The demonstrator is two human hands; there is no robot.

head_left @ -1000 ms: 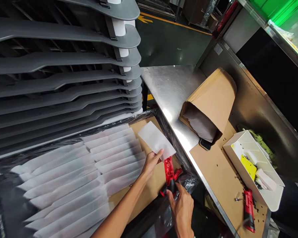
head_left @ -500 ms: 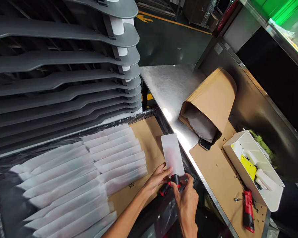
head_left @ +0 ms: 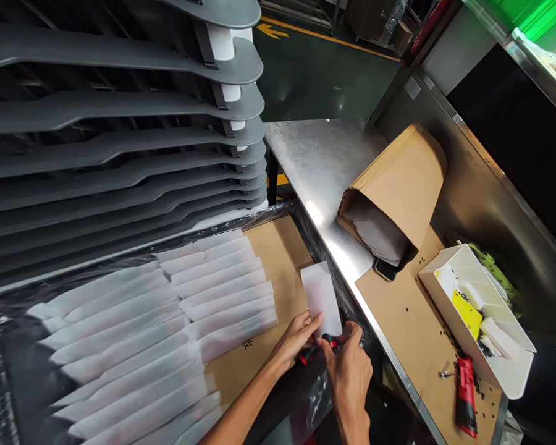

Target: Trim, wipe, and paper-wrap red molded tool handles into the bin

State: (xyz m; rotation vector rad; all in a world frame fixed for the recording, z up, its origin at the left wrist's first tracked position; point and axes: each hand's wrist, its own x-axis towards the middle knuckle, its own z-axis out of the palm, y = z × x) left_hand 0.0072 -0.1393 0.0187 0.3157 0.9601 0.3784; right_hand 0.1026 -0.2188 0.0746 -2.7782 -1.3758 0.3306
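Observation:
My left hand (head_left: 300,337) pinches the lower edge of a white translucent sleeve (head_left: 322,296) that stands over a red and black tool. Only the tool's black and red lower end (head_left: 315,351) shows below the sleeve; the rest is covered. My right hand (head_left: 349,371) grips that lower end from the right, fingers closed round it. Both hands meet above the near right corner of a brown cardboard sheet (head_left: 278,259). To the left lie several rows of the same white sleeves (head_left: 167,321), overlapped on the cardboard and black plastic film.
Stacked grey moulded panels (head_left: 120,142) fill the upper left. A steel table (head_left: 315,161) on the right carries a brown paper bag (head_left: 398,185) holding more sleeves, a white bin (head_left: 479,315) with small parts, and a second red tool (head_left: 466,395) on cardboard.
The sleeve has swung from lying slanted beside the bare red tool to standing over it and has slid down. The red body is now covered and both hands have closed together.

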